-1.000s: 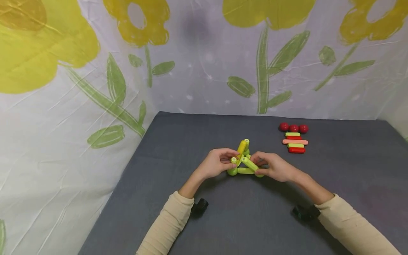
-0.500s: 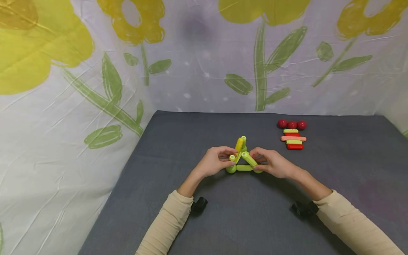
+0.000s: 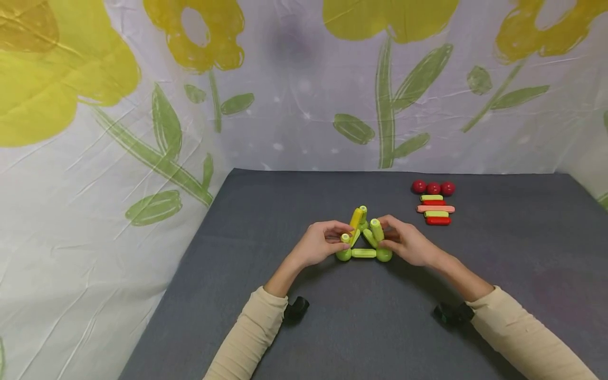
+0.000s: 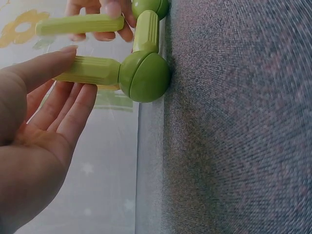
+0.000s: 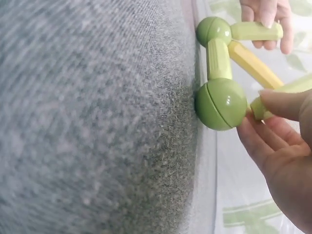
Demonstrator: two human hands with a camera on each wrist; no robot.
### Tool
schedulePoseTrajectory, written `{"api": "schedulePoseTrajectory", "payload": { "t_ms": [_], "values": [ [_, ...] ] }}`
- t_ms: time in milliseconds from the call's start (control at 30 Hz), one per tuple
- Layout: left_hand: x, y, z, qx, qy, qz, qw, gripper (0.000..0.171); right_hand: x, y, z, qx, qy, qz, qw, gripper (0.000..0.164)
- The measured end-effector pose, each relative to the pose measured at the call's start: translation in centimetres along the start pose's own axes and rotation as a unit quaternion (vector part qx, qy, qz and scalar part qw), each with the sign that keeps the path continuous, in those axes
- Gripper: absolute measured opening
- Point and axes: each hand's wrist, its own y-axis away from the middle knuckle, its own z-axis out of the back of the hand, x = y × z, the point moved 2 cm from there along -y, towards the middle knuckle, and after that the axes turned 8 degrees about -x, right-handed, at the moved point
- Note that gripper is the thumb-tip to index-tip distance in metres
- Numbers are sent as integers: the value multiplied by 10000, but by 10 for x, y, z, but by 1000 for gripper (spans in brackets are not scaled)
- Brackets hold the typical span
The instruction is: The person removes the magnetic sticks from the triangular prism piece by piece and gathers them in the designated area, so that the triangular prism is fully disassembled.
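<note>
My left hand (image 3: 323, 244) pinches an upright light-green rod (image 4: 92, 70) between thumb and fingers. That rod's lower end meets a green ball (image 4: 146, 77) at the near left corner of a triangle of balls and rods. With thumb and fingertips my right hand (image 3: 409, 241) holds another light-green rod (image 3: 377, 229), nearly upright. In the right wrist view its lower end is right beside the near right green ball (image 5: 220, 104). A short green rod (image 3: 364, 253) joins both near balls. At the far corner, a green ball (image 3: 363, 227) carries an upright rod, and a yellow rod (image 3: 355, 218) slants close by.
Back right on the dark grey table (image 3: 361, 327) lie several red balls (image 3: 433, 188) in a row. In front of them are stacked rows of red, light-green and pink rods (image 3: 435, 209). Flower-printed cloth (image 3: 294, 126) hangs behind and left of the table.
The rod in my right hand has swung from a leftward slant to nearly upright over the near right ball. My left hand keeps its grip on its rod.
</note>
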Motion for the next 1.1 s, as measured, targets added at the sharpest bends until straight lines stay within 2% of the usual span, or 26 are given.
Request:
{"api": "schedulePoseTrajectory", "payload": {
  "t_ms": [167, 267, 400, 633, 767, 900, 1000, 1100],
  "values": [
    [-1, 1, 0, -18, 17, 26, 10000, 36, -2, 1, 3, -465, -121, -506, 9976, 25],
    [-1, 1, 1, -14, 4, -2, 10000, 34, -2, 3, 8, -763, -25, -808, 9938, 22],
    [0, 1, 0, -17, 42, -1, 10000, 34, -2, 6, 14, -1016, -197, -1015, 9894, 30],
    [0, 0, 0, -19, 110, 8, 9999, 37, -2, 12, 23, -990, -1246, -1446, 9766, 45],
    [-17, 5, 2, 25, 110, -27, 9999, 35, -4, 17, 29, -1079, -1611, -1837, 9637, 51],
    [-34, 11, 6, 60, 111, -86, 9999, 33, -7, 24, 34, -1129, -2023, -2000, 9520, 43],
    [-36, 12, 6, 52, 92, -91, 9999, 33, -10, 28, 38, -1192, -2170, -2070, 9465, 41],
    [-37, 13, 6, 40, 73, -76, 9999, 33, -13, 33, 42, -1319, -2138, -2205, 9425, 49]
  ]
}}
